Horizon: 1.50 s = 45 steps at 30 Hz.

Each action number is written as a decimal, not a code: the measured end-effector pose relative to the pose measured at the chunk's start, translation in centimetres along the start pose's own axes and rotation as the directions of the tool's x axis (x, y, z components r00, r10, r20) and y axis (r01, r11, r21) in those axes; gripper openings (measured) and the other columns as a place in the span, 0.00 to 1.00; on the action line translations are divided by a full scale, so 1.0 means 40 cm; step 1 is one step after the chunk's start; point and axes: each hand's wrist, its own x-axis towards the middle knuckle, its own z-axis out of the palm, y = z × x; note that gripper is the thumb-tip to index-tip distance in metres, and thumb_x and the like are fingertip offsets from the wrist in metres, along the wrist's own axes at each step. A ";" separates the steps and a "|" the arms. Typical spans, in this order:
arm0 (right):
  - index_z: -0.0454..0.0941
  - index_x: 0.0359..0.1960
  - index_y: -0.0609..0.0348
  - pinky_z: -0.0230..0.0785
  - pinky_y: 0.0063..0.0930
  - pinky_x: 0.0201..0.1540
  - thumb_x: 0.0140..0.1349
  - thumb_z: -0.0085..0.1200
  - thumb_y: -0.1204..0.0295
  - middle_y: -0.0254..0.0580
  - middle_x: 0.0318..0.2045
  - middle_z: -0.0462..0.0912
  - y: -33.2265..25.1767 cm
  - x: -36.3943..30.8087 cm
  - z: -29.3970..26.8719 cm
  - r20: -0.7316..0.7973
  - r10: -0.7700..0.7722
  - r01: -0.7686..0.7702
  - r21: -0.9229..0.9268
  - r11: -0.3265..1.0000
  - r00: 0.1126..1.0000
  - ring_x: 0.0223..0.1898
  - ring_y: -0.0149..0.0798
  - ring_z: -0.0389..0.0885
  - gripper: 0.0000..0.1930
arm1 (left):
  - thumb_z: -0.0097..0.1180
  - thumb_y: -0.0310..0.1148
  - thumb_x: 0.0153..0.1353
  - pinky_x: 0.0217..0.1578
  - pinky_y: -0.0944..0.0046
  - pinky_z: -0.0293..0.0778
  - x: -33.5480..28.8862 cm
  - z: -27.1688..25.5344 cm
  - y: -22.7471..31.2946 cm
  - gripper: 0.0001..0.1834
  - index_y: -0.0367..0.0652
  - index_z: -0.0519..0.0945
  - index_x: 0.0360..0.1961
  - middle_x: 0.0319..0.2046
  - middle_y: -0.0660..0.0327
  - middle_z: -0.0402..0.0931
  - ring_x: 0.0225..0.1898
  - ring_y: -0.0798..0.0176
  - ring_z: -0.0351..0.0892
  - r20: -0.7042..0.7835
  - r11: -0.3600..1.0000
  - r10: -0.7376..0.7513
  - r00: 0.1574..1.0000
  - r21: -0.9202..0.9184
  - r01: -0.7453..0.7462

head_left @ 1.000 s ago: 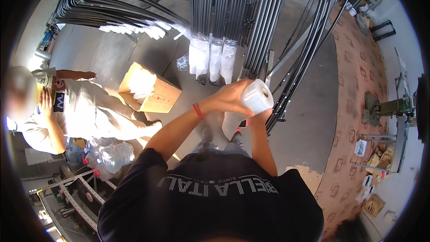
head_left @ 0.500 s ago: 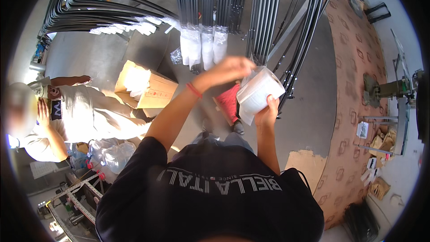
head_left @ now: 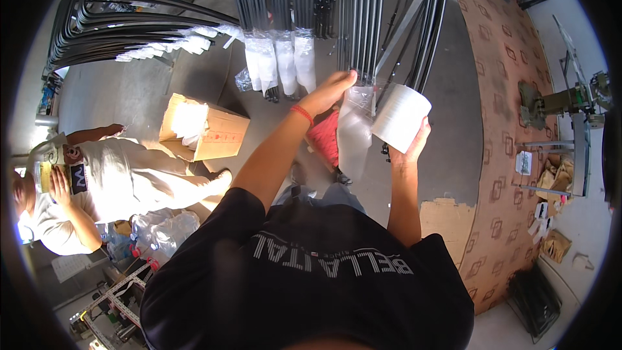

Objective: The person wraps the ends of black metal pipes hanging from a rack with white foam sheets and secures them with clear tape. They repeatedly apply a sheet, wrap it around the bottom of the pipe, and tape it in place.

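Observation:
My left hand, with a red band at its wrist, closes at the upper edge of a white sleeve. The sleeve hangs over the lower end of a bundle of black rods; the fingers behind it are partly hidden. In my right hand is a roll of clear stretch film, gripped from below and the right side. A thin see-through strip of film spans from the roll toward the sleeve's top. Left of this, more rod bundles carry white sleeves bound with clear film.
Bent black tubes with wrapped ends stand at far left. An open cardboard box and a person in light clothes are on the left. Below my hands lies something red. A patterned brown floor covering runs along the right.
My left hand has moved from the roll to the top of the white sleeve. The roll, in my right hand, has shifted right and stands beside the rod bundle, film stretched between them.

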 end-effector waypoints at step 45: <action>0.58 0.51 0.66 0.67 0.34 0.45 0.43 0.60 0.69 0.49 0.43 0.71 0.134 0.040 0.115 0.172 0.311 -0.204 -0.456 0.866 0.935 0.42 0.43 0.73 0.33 | 0.45 0.42 0.61 0.43 0.66 0.69 -0.196 -0.024 0.112 0.17 0.38 0.74 0.37 0.36 0.61 0.75 0.39 0.66 0.74 -0.130 0.930 0.073 0.989 -0.351 -0.114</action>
